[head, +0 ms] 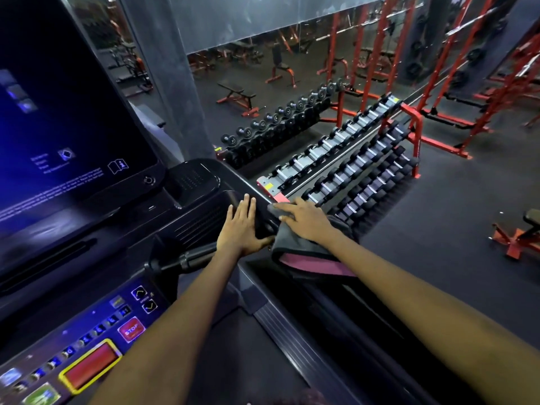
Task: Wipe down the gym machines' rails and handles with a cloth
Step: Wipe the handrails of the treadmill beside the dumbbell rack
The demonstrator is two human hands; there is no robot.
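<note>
I stand on a treadmill with a black console and a large lit screen. My left hand lies flat with straight fingers on the console's right corner. My right hand presses a grey and pink cloth flat against the top of the right side rail, fingers spread over the cloth. A short black handle grip sticks out under my left wrist.
The control panel with a red stop button and a yellow-framed red pad is at lower left. A red dumbbell rack stands just beyond the rail. Benches and red squat racks fill the floor behind.
</note>
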